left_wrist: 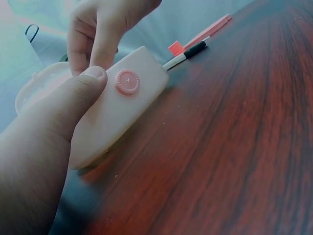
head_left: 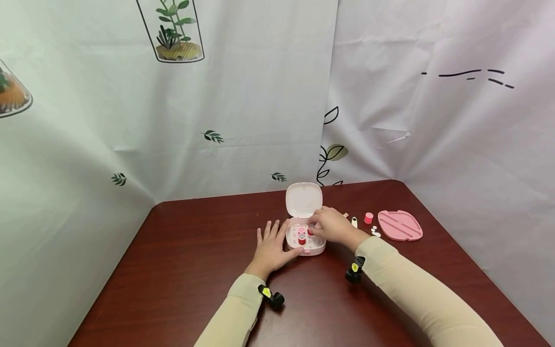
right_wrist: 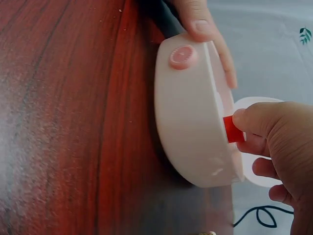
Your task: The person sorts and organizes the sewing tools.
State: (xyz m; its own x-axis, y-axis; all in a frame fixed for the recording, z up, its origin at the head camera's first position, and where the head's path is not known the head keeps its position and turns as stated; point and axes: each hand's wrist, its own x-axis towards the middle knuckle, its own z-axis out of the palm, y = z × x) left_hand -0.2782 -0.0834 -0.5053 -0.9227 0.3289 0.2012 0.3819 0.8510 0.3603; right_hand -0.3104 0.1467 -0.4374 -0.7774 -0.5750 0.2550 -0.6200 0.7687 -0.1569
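A pale pink sewing box [head_left: 318, 250] stands on the table with its lid [head_left: 304, 199] raised at the back. Inside, red and pink thread spools [head_left: 301, 240] sit among small pegs. My right hand [head_left: 333, 226] reaches over the box's right side and pinches a red spool [right_wrist: 233, 129] between thumb and fingers, at the rim in the right wrist view. Fingers spread, my left hand [head_left: 270, 248] rests against the box's left side, its thumb at the front rim. A round pink button [left_wrist: 127, 82] shows on the front wall. My right fingers partly cover the inside.
To the right lie a pink tray insert [head_left: 400, 225], a loose red-pink spool [head_left: 368, 218] and several small white pieces [head_left: 376, 232]. A small white tool [head_left: 354, 222] with a dark part lies behind my right wrist. A fabric backdrop stands behind the table.
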